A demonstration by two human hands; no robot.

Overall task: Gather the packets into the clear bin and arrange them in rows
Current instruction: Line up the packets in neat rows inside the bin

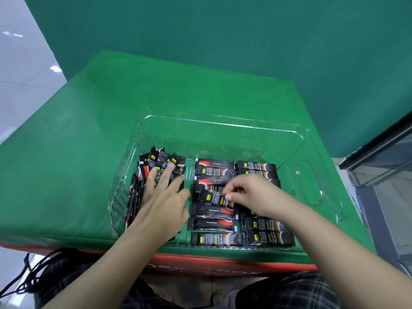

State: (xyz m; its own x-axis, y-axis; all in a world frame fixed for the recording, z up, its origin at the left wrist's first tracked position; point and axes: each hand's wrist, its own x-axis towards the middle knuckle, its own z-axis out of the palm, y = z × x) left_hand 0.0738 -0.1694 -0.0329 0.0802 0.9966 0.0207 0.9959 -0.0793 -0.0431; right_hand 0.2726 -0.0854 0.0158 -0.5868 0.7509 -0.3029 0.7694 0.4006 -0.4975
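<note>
1. Rows of coffee stick packets (214, 224) lie flat along the near and right part of the clear bin (310, 184), two columns side by side.
2. The right hand (249, 192) pinches a single packet (215, 198) just above the middle column.
3. The left hand (162, 192), fingers spread flat, presses on the loose heap (156, 166) at the bin's left.
4. Risk: if that palm lifts, the leaning heap could slump onto the tidy rows.

person: two bare forearms, no sleeves in view, left hand (161, 192) and right hand (249, 192) without rings or gloves; dark plaid trousers (289, 291) over both legs at the lower edge.
</note>
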